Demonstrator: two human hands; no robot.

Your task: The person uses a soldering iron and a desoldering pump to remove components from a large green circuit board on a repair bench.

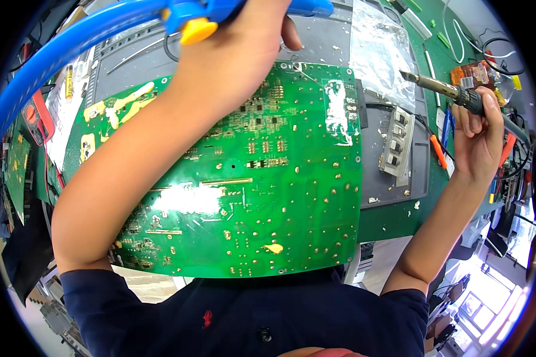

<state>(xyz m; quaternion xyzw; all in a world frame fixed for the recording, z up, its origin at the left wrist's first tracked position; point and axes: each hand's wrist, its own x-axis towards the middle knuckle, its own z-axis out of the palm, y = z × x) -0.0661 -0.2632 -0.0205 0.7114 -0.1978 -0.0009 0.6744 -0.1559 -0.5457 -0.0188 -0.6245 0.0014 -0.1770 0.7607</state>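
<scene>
At the top edge, my left hand (259, 27) is closed around a blue segmented hose (83, 41) beside its yellow valve knob (198, 31). Most of those fingers are hidden or cut off by the frame edge. On the right, my right hand (479, 128) grips a soldering iron (443, 88) by its dark handle, the tip pointing left in the air. A large green circuit board (304, 202) lies under my left forearm, solder side up. Whitish and yellow patches of residue mark it, and a small yellow blob (273, 248) sits near its front edge.
A grey work mat (372, 172) lies beneath the board. To its right are a strip of small components (396, 146), a clear plastic bag (382, 53) and an orange-handled tool (439, 152). A bottle (503, 89) stands far right. A red multimeter (39, 119) lies at left.
</scene>
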